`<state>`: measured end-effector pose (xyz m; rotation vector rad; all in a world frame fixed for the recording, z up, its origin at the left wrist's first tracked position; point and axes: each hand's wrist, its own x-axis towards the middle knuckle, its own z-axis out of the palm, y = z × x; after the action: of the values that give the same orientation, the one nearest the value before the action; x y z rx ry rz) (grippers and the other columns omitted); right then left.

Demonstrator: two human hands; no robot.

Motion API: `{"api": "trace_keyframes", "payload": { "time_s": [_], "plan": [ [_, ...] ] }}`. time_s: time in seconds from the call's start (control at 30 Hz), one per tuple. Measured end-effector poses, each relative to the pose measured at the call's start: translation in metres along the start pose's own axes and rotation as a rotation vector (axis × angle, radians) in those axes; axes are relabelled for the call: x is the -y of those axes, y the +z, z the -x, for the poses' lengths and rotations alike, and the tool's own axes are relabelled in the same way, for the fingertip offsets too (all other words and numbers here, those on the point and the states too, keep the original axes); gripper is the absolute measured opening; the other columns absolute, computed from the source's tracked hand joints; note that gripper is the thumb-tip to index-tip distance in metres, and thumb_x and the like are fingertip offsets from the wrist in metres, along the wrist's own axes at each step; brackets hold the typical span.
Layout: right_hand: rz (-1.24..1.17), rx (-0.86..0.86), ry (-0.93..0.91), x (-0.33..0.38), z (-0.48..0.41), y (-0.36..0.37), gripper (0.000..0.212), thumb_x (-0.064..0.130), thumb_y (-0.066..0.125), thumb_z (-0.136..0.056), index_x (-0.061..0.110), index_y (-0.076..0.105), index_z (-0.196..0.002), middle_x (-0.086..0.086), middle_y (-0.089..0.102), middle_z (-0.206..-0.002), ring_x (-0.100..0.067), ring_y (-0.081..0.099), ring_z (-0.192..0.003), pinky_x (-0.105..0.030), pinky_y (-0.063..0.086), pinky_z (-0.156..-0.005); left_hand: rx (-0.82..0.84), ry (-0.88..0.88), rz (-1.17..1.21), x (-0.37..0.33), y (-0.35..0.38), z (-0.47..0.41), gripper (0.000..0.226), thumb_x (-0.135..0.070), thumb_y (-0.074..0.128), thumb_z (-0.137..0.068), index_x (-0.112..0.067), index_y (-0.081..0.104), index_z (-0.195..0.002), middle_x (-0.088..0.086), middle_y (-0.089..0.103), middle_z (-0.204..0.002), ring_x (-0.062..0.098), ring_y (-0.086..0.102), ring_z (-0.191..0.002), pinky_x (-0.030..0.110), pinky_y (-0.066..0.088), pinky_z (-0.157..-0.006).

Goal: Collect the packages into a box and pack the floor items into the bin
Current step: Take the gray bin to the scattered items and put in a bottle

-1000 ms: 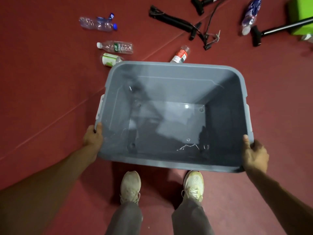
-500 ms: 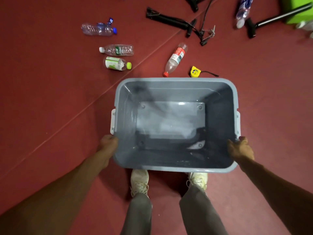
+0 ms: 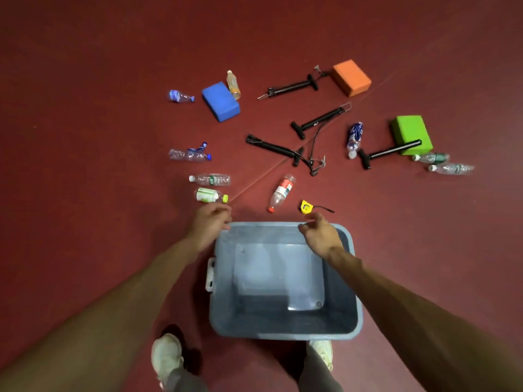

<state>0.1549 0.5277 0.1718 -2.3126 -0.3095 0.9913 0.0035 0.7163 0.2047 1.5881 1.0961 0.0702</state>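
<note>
Grey-blue plastic bin (image 3: 285,329) sits upright on the red floor (image 3: 85,137), at 12 o'clock from the person's shoes (image 3: 167,353). Left hand (image 3: 210,223) at the bin's 11 o'clock corner, right hand (image 3: 319,234) over its 1 o'clock rim, both with fingers loosely curled, gripping nothing. Green-capped plastic bottle (image 3: 210,195) lies at 12 o'clock just beyond the left hand; yellow tape measure (image 3: 306,207) at 11 o'clock near the right hand.

floor (image 3: 90,114): dark red, matte | seam (image 3: 256,179): thin, diagonal | corners: dimmer
</note>
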Motion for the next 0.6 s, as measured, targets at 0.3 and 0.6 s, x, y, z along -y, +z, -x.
{"api": "trace_keyframes", "payload": {
  "time_s": [0.3, 0.6],
  "plan": [
    [-0.088, 0.000, 0.061, 0.151, 0.025, 0.107, 0.034, 0.022, 0.057, -0.085, 0.019, 0.055, -0.119, -0.010, 0.065, -0.109, -0.028, 0.059, -0.092, -0.045, 0.051, -0.092, 0.054, 0.150, -0.087, 0.020, -0.209, -0.014, 0.027, -0.009, 0.060, -0.088, -0.032, 0.064, -0.075, -0.004, 0.069, -0.073, 0.019, 0.068, -0.071, 0.030, 0.050, -0.076],
    [-0.022, 0.013, 0.099, 0.249, 0.036, 0.151, 0.032, 0.023, 0.059, -0.087, 0.019, 0.058, -0.118, -0.008, 0.067, -0.098, -0.024, 0.058, -0.080, -0.033, 0.048, -0.086, 0.074, 0.040, -0.110, 0.013, -0.348, -0.063, 0.009, -0.015, 0.057, -0.092, -0.014, 0.066, -0.092, 0.001, 0.068, -0.081, 0.014, 0.064, -0.072, 0.014, 0.045, -0.062]
  ]
}}
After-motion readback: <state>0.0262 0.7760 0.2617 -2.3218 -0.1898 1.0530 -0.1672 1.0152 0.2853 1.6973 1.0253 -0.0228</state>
